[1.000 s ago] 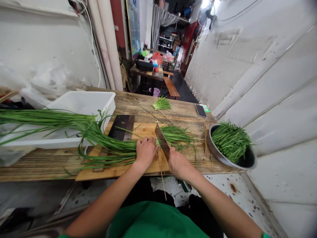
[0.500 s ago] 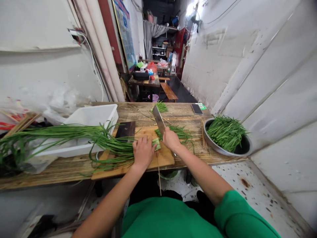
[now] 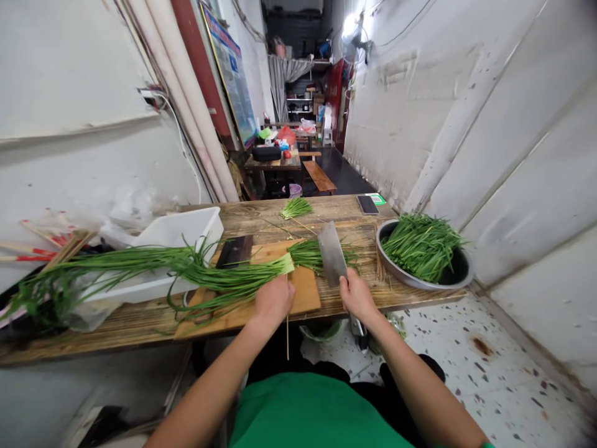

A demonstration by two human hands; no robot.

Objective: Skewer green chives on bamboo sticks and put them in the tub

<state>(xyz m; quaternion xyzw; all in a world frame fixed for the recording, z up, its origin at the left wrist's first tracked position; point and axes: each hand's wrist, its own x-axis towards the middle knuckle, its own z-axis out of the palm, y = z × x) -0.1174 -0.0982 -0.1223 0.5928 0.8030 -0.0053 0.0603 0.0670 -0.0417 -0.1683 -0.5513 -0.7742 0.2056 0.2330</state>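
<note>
Several long garlic chives (image 3: 224, 277) lie across a wooden cutting board (image 3: 305, 292), their pale trimmed ends together at the right. My left hand (image 3: 274, 298) is closed at the near side of these ends; what its fingers hold is hidden. Beside its fingertips, a thin stick (image 3: 288, 339) points down past the table edge. My right hand (image 3: 358, 295) grips a cleaver (image 3: 332, 249) by its handle, blade raised and tilted left. Cut chive pieces (image 3: 305, 254) lie behind the blade, partly covered by it.
At right stands a metal basin (image 3: 385, 258) heaped with cut chives (image 3: 422, 246). A white plastic tub (image 3: 212, 227) sits at left under the chive leaves. Farther back are a small chive pile (image 3: 296, 207) and a phone (image 3: 367, 205). Thin sticks (image 3: 381, 267) lie beside the basin.
The cleaver has moved right, away from the bunch, and its broad side now faces me. My left hand has come off the top of the chives toward me and closed.
</note>
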